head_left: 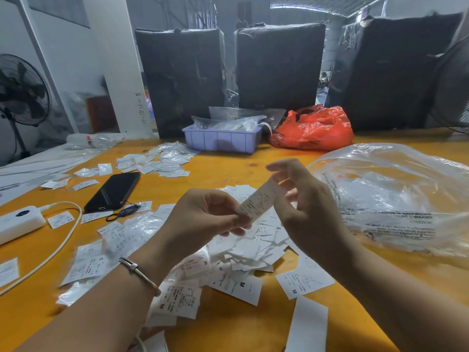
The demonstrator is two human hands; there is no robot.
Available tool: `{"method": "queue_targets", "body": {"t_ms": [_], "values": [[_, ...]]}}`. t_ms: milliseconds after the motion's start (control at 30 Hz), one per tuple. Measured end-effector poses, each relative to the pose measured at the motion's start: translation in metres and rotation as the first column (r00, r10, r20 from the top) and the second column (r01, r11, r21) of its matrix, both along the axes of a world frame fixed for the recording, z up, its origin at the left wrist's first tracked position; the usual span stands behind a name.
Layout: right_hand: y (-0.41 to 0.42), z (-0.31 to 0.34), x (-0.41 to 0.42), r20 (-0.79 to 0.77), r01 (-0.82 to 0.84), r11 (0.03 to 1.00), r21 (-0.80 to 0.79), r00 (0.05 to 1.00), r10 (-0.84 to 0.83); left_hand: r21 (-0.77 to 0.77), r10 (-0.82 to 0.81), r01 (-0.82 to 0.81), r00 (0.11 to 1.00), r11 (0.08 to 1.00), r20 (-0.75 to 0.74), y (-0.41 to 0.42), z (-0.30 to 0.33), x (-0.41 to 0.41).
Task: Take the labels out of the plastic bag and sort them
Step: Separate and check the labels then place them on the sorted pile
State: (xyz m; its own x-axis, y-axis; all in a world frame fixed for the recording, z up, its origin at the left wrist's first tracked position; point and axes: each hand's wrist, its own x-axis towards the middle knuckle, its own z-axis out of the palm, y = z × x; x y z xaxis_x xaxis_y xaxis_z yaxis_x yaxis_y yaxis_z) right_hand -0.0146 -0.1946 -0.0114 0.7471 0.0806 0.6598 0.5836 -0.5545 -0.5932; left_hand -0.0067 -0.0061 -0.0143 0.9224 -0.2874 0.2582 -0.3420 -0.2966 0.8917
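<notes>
Both hands hold one white printed label point(258, 201) above the yellow table point(223, 171). My left hand point(205, 214) pinches its lower end between thumb and fingers. My right hand point(302, 199) pinches its upper end, with the other fingers spread. Below the hands lies a loose heap of white labels point(248, 250), some marked M or S. A large clear plastic bag point(396, 196) with printed warnings lies crumpled at the right, just beyond my right hand. Small clear packets of labels point(127, 235) lie to the left of my left wrist.
A black phone point(113, 191), a white power bank point(17, 223) and its cable point(58, 247) lie at the left. A lilac plastic bin point(220, 141) and a red plastic bag point(314, 130) stand at the table's far side, before three black wrapped bundles point(279, 64). More label groups point(162, 161) lie far left.
</notes>
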Motion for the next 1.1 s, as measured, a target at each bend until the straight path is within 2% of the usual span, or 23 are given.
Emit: {"method": "queue_targets", "body": {"t_ms": [133, 367, 433, 533, 733, 900, 1100], "values": [[-0.0049, 0.0032, 0.0008, 0.023, 0.013, 0.993, 0.114, 1.000, -0.016, -0.040, -0.016, 0.016, 1.000, 0.999, -0.013, 0.0006, 0.0028, -0.0020], [-0.0029, 0.0047, -0.0026, -0.039, -0.078, 0.981, 0.180, 0.996, 0.086, -0.044, -0.048, 0.046, 0.998, 0.998, -0.040, 0.0006, 0.0023, -0.0018], [-0.0028, 0.0045, -0.0029, -0.038, -0.069, 0.984, 0.163, 0.996, 0.076, -0.047, -0.050, 0.048, 0.998, 0.998, -0.039, 0.0006, 0.0024, -0.0021], [-0.0003, 0.0027, -0.0042, -0.011, -0.034, 0.998, 0.051, 0.999, 0.035, -0.068, -0.042, 0.039, 0.998, 0.997, -0.040, 0.0000, 0.0023, -0.0019], [0.0041, -0.0011, -0.0066, 0.036, -0.080, 0.990, -0.113, 0.996, 0.085, -0.132, -0.031, 0.023, 0.998, 0.991, -0.057, -0.0003, 0.0009, -0.0005], [0.0018, 0.0005, -0.0058, 0.070, -0.032, 0.995, -0.094, 0.997, 0.038, -0.130, -0.031, 0.024, 0.998, 0.991, -0.048, -0.0002, -0.0004, 0.0008], [0.0037, -0.0003, -0.0067, -0.059, -0.148, 0.986, -0.079, 0.988, 0.144, -0.139, -0.047, 0.041, 0.998, 0.989, -0.039, 0.0006, -0.0010, 0.0020]]}}
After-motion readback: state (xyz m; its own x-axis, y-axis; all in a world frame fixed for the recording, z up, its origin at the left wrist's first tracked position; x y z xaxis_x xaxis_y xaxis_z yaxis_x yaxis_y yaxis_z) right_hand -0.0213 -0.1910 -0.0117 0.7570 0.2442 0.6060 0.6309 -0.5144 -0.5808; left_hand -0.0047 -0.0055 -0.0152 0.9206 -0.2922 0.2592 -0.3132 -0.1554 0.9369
